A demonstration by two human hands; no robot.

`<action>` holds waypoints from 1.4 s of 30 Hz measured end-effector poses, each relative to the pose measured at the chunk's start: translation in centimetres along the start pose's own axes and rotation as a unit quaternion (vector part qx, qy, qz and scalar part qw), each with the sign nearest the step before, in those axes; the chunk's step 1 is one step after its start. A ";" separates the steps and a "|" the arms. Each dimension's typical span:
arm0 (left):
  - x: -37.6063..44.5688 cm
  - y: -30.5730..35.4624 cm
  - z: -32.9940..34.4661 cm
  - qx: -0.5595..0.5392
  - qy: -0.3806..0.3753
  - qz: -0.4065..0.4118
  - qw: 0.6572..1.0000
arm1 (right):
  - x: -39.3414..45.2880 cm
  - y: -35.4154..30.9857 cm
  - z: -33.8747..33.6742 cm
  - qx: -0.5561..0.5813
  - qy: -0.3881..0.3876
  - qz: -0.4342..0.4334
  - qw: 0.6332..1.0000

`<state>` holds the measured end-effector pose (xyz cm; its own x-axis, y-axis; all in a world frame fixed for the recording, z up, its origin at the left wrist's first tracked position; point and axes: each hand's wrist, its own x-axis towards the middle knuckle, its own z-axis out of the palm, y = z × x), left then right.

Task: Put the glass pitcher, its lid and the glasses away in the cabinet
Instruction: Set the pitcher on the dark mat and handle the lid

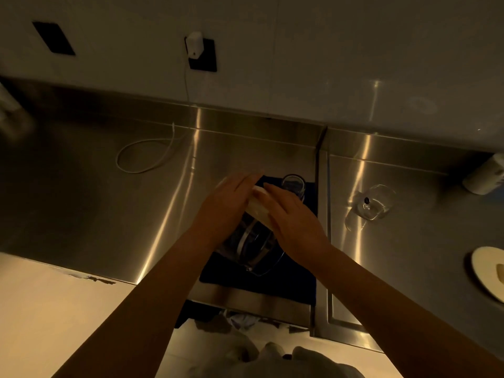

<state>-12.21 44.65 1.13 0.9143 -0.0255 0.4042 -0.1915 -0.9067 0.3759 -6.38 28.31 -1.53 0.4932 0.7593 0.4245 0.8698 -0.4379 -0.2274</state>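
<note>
The glass pitcher [255,248] stands on a dark cloth [294,282] on the steel counter, right under my hands. Its pale lid [257,207] sits on top of it, pressed between my left hand [227,203] on its left side and my right hand [293,222] on its right side. Both hands lie flat against the lid with fingers stretched out. A clear glass [294,184] stands upright on the cloth just beyond my right fingertips. Another glass [375,203] lies on its side on the counter to the right.
A white cable [147,156] loops on the steel counter [81,200] at the left, running up to a plug [194,43] in a wall socket. A white bottle [484,177] lies at the far right, a white plate [488,274] below it. The counter's front edge runs beneath my forearms.
</note>
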 end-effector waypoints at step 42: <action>-0.3 -1.8 2.1 -0.053 -0.322 -0.188 0.926 | -0.4 1.9 -1.9 0.052 -0.171 0.073 0.981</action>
<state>-11.45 45.39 -1.39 0.9404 0.0064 -0.3400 0.1802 -0.8572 0.4824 -4.88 26.25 -0.42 0.5726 0.8171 0.0666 0.7779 -0.5159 -0.3588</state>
